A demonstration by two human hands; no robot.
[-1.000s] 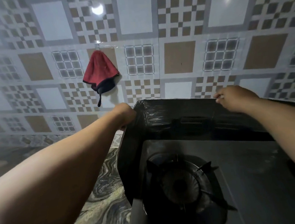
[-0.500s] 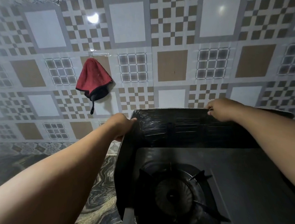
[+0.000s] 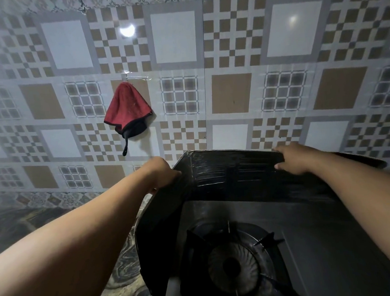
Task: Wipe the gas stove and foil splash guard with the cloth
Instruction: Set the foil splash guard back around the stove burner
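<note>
Both hands grip the top edge of the splash guard [image 3: 226, 175], which stands around the back and left side of the stove [image 3: 313, 243]. On the left corner of the guard the left hand [image 3: 160, 174] is curled over the rim, fingers wrapped to the outside and thumb lying along the inner edge. Further right along the same rim the right hand [image 3: 292, 157] clasps the back panel, fingers hooked over the top and thumb pressed against the dark, creased inner face. Inside the guard, the stove's burner [image 3: 232, 266] sits low and near, ringed by the prongs of a pot stand, with the flat dark stove top stretching to the right of it. Left of the guard and below its side panel shows a counter [image 3: 121, 291] with a swirled marble pattern. Behind the guard rises a tiled wall [image 3: 228, 51] in brown, white and grey checks, with two bright light reflections on it. Up and to the left of the guard, well apart from both hands, the red cloth [image 3: 126, 107] with a dark border hangs from a small clear hook [image 3: 134, 77] on the wall, a dark loop dangling beneath it. Both forearms reach across the near part of the view, the left one covering much of the counter.
</note>
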